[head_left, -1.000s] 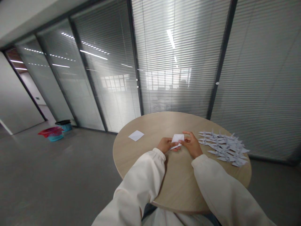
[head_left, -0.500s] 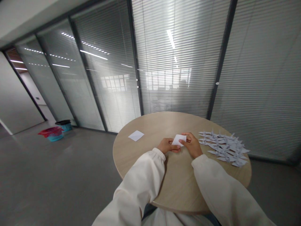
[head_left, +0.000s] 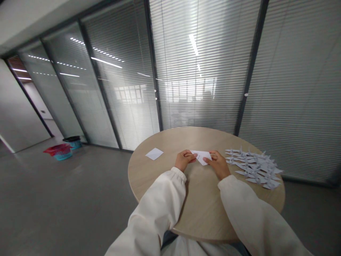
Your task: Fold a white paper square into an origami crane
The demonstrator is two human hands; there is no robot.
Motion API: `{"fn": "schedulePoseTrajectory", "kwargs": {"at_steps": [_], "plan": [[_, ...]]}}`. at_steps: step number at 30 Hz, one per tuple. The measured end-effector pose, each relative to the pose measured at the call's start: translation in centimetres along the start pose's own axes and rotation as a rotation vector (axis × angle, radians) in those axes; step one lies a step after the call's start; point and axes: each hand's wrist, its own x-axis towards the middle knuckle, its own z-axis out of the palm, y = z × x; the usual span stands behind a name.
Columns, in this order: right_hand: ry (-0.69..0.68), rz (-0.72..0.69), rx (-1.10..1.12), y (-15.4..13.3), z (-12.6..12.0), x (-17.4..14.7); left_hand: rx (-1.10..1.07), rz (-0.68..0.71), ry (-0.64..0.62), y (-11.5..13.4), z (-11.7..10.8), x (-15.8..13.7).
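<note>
A small folded sheet of white paper [head_left: 201,156] is held between my two hands over the round wooden table [head_left: 202,209]. It has a wide top edge and tapers to a point at the bottom. My left hand [head_left: 184,160] pinches its left corner between thumb and fingers. At the right corner my right hand [head_left: 217,164] grips it, thumb in front and fingers behind. Farther left on the tabletop lies a stack or sheet of square white paper [head_left: 154,154], turned like a diamond. Several folded white paper cranes [head_left: 254,167] sit in rows to the right of my right hand.
Behind the table runs a glass partition [head_left: 197,71] with blinds and dark frames. On the grey floor at the left stand a blue bin with a red liner [head_left: 60,152] and a blue bin with a black liner [head_left: 74,143].
The paper in my hands has gone from a diamond-like shape to one with a wide top edge and a downward point. My left hand has risen slightly to its upper left corner.
</note>
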Motion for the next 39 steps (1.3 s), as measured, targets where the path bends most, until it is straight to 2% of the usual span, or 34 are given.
{"fn": "schedulePoseTrajectory", "kwargs": {"at_steps": [16, 20, 33, 39], "plan": [[-0.178, 0.088, -0.054, -0.5, 0.1, -0.3, 0.027, 0.009, 0.048, 0.3, 0.3, -0.1], [-0.187, 0.113, -0.081, -0.7, 0.2, -0.4, 0.021, 0.024, 0.095, 0.3, 0.3, -0.2], [-0.207, 0.134, -0.027, -0.6, 0.2, -0.4, 0.001, 0.060, 0.127, 0.3, 0.4, -0.1], [-0.224, 0.126, -0.039, -0.4, 0.3, -0.5, 0.056, 0.122, 0.157, 0.2, 0.2, -0.1]]}}
